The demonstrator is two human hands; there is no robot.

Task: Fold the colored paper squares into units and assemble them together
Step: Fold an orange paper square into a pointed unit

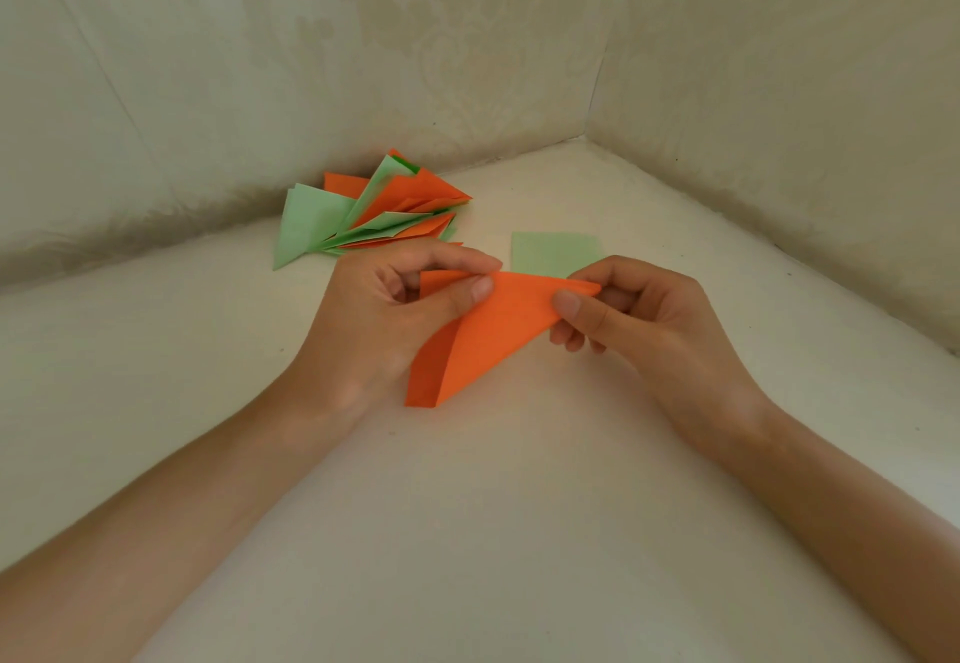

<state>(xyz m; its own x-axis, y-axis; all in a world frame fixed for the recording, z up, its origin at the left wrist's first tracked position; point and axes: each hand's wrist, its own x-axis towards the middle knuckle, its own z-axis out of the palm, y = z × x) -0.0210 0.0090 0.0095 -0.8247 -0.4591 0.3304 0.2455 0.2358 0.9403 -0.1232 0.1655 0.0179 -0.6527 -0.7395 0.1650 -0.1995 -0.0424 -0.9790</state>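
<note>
An orange paper (488, 335), folded into a triangle, hangs just above the pale table with its point toward me. My left hand (395, 309) pinches its upper left corner between thumb and forefinger. My right hand (639, 309) pinches its upper right corner the same way. Behind my left hand lies a pile of folded orange and green units (374, 210), fanned out near the wall. A flat green paper square (553, 252) lies on the table behind my right hand, partly hidden by it.
The cream table (493, 506) runs into a corner formed by two patterned beige walls (467, 39). The wall edges close in at the left and right behind the papers.
</note>
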